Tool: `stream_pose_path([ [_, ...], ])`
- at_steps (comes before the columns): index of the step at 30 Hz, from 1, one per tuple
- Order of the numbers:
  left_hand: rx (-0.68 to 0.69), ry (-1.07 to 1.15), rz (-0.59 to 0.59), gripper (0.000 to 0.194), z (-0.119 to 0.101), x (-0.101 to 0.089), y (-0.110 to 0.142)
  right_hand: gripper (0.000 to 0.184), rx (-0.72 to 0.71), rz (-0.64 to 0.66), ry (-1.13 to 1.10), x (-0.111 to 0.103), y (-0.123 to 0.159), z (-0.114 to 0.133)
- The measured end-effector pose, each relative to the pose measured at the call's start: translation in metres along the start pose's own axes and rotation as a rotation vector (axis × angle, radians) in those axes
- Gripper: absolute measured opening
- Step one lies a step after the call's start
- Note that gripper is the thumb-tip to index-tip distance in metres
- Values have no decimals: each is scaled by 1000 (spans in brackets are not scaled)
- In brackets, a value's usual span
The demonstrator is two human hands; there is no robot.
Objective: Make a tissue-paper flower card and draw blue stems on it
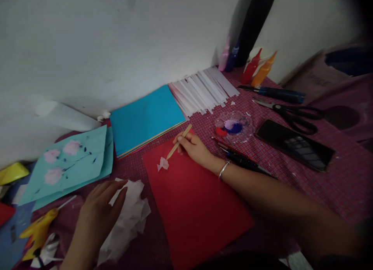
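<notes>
My right hand (194, 147) grips a thin wooden stick (178, 142), its lower tip pressing a small crumpled piece of white tissue (162, 163) onto a red paper sheet (192, 202). A silver bangle sits on that wrist. My left hand (100, 207) lies with fingers together on a crumpled heap of white tissue paper (128, 219) to the left of the red sheet.
A stack of coloured paper with blue on top (145, 120), white paper strips (204, 91), a clear paint palette (234, 126), brushes (241, 159), a phone (294, 144), scissors (291, 113), paint bottles (258, 69), a light blue sheet with pink blossoms (67, 161), a yellow glue gun (39, 231).
</notes>
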State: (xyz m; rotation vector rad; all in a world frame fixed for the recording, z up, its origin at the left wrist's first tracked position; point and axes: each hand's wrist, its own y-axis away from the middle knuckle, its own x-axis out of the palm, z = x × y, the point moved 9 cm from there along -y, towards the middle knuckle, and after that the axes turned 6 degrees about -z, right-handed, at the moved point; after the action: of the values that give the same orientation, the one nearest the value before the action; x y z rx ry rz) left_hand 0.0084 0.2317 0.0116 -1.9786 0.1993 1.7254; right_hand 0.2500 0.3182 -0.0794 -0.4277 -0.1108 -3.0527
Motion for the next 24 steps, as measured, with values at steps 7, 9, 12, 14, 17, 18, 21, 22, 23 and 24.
stream_pose_path([
  [7, -16, 39, 29, 19, -5, 12, 6, 18, 35, 217, 94, 17, 14, -1],
  [9, -24, 47, 41, 19, -5, 11, 6, 16, 23, 223, 120, 19, 15, -1],
  [12, -46, 19, 26, 18, 1, 1, 6, 17, -31, 181, 141, 16, 13, 1],
  [14, -84, -19, 2, 18, 10, -9, 7, 19, -63, 159, 149, 15, 11, 1],
  [17, -136, -50, 10, 19, 22, -15, 10, 23, -84, 161, 143, 15, 9, -1],
  [18, -146, -43, 30, 20, 25, -12, 10, 24, -88, 161, 141, 15, 8, -2],
  [21, -166, 18, 110, 23, 30, 2, 9, 24, -101, 155, 140, 16, 7, -5],
  [22, -171, 40, 136, 25, 30, 8, 8, 24, -103, 154, 139, 16, 7, -5],
  [23, -179, 58, 161, 27, 31, 13, 6, 25, -105, 151, 138, 16, 7, -5],
  [24, -192, 71, 181, 30, 31, 17, 4, 25, -104, 151, 138, 16, 7, -5],
])
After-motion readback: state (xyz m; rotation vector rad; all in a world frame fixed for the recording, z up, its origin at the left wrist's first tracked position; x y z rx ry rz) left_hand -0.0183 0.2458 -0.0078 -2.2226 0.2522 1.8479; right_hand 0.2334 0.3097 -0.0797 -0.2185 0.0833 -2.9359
